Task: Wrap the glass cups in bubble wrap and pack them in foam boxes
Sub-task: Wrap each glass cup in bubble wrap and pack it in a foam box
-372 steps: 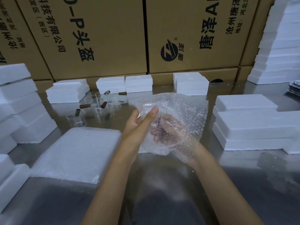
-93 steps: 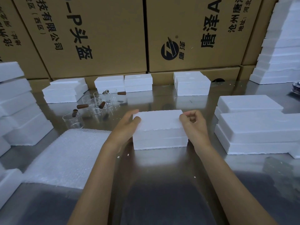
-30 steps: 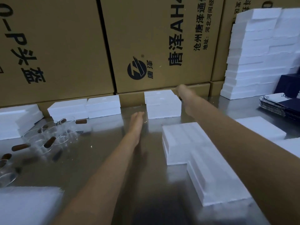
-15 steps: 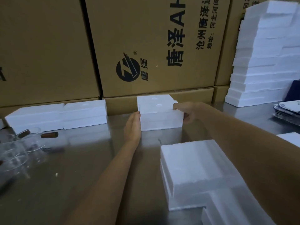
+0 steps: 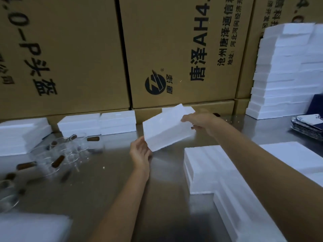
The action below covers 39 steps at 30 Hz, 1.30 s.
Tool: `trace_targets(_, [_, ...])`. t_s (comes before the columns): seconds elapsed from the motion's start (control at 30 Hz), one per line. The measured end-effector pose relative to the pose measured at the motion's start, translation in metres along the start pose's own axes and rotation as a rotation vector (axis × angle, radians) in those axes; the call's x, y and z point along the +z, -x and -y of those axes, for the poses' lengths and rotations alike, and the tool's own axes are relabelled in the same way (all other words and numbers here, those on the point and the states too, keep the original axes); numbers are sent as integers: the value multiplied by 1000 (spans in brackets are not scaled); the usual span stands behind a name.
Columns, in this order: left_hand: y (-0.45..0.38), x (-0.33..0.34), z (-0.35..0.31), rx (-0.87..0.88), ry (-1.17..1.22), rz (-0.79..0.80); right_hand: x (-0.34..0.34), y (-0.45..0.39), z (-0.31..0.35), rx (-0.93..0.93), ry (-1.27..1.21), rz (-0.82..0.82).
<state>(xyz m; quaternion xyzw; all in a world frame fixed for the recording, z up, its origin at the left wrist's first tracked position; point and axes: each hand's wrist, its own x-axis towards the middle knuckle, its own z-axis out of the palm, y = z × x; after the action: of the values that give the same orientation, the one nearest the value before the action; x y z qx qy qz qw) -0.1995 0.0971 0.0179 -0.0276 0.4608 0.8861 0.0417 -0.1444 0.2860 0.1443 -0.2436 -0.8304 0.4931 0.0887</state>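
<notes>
Both hands hold one white foam box (image 5: 166, 127) tilted above the steel table (image 5: 104, 186), clear of the surface, its right end raised. Left hand (image 5: 140, 151) cups the lower near corner, fingers curled under the edge; right hand (image 5: 199, 122) grips the far right end, thumb on top, fingers wrapped round the side. Behind the lifted box, another foam box (image 5: 189, 109) sits against the cardboard cartons (image 5: 174, 49). Glass cups (image 5: 68, 151) with brown cork-like stoppers stand and lie clustered at left on the table, well apart from the held box; image blurred there, count not readable. More foam boxes (image 5: 97, 124) line the carton wall at left. Stacked foam pieces (image 5: 209, 168) lie near right, under the right forearm. Tall foam stack (image 5: 286, 72) at far right. Bubble wrap pile (image 5: 31, 227) at lower left corner.
</notes>
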Motion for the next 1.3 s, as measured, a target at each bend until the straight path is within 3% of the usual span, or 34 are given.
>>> trace_targets(0.17, [56, -49, -45, 62, 66, -95, 30, 65, 32, -145, 112, 25])
trace_targets(0.33, [112, -82, -93, 161, -18, -133, 53, 132, 39, -204, 116, 48])
trace_targets(0.6, [216, -129, -134, 134, -459, 57, 63, 229, 0, -175, 146, 148])
trace_targets(0.67, [233, -139, -133, 74, -546, 116, 61, 246, -18, -128, 191, 214])
trace_targets(0.8, [249, -153, -124, -90, -664, 67, 56, 275, -41, -25, 341, 364])
trace_targets(0.9, [263, -166, -121, -12, -885, 187, 56, 286, -47, 18, 373, 407])
trace_targets(1.1, [242, -149, -141, 163, -957, 149, 59, 270, -29, -88, 340, 261])
trace_targets(1.3, [193, -127, -134, 101, -926, 118, 93, 226, -28, -46, 83, 123])
